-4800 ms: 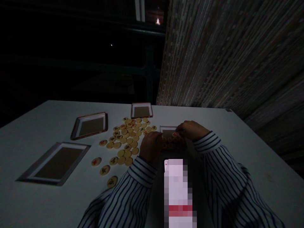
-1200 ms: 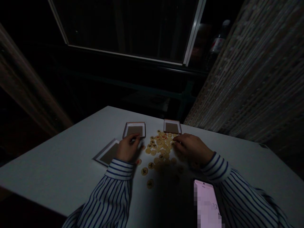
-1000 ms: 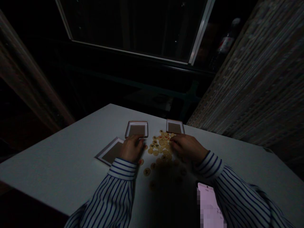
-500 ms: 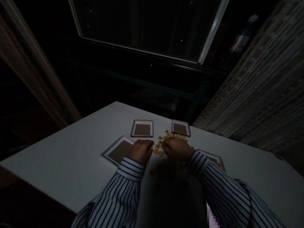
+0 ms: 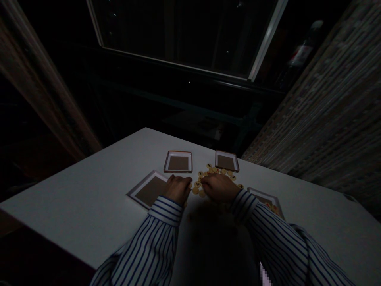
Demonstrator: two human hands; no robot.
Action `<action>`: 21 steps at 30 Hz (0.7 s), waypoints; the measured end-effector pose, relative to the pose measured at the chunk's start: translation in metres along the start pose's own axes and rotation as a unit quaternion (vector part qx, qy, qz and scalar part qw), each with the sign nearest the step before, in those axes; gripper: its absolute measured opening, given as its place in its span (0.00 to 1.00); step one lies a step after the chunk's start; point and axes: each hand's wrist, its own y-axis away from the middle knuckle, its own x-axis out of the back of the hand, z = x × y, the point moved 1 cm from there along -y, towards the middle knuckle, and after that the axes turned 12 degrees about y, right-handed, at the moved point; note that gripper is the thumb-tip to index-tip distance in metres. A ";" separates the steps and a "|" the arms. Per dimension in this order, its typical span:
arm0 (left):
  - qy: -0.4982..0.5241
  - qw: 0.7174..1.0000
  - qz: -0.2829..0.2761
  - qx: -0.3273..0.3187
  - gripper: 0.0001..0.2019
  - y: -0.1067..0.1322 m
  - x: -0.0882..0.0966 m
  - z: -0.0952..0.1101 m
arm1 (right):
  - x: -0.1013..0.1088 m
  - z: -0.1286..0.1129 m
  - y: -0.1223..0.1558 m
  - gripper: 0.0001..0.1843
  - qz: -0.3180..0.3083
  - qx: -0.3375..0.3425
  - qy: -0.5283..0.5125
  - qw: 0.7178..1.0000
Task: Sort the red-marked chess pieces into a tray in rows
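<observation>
Round, pale yellow Chinese chess pieces lie in a loose heap on the white table, several with dark or red characters. My left hand, at the heap's left side, is closed, with a sliver of a pale piece at its fingertips. My right hand reaches over the heap, its fingers curled and pinched at a chess piece; the palm hides other pieces. Under and beside my left hand lies a shallow tray with a brown base. Shadow covers the tabletop below my wrists.
Two shallow trays stand beyond the heap, one at back left and one at back right. A third tray, partly behind my right sleeve, holds several pieces. A bottle and a curtain are at the right.
My right hand has shifted slightly left and toward me, uncovering pieces at the heap's right edge and more of the right tray. My left hand has barely moved.
</observation>
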 end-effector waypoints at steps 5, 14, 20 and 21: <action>-0.018 1.000 0.003 0.004 0.14 -0.001 -0.002 -0.001 | -0.001 0.000 0.001 0.17 -0.002 0.006 -0.005 1.000; -0.018 1.000 0.009 0.010 0.12 -0.001 0.002 0.000 | -0.005 0.001 0.001 0.18 -0.005 0.004 -0.010 1.000; -0.038 0.999 0.002 0.000 0.10 -0.001 0.002 -0.002 | -0.003 -0.001 0.002 0.17 -0.018 0.003 -0.013 1.000; -0.042 0.999 0.004 0.001 0.10 0.000 0.001 -0.002 | -0.003 -0.001 0.002 0.17 -0.018 0.003 -0.012 1.000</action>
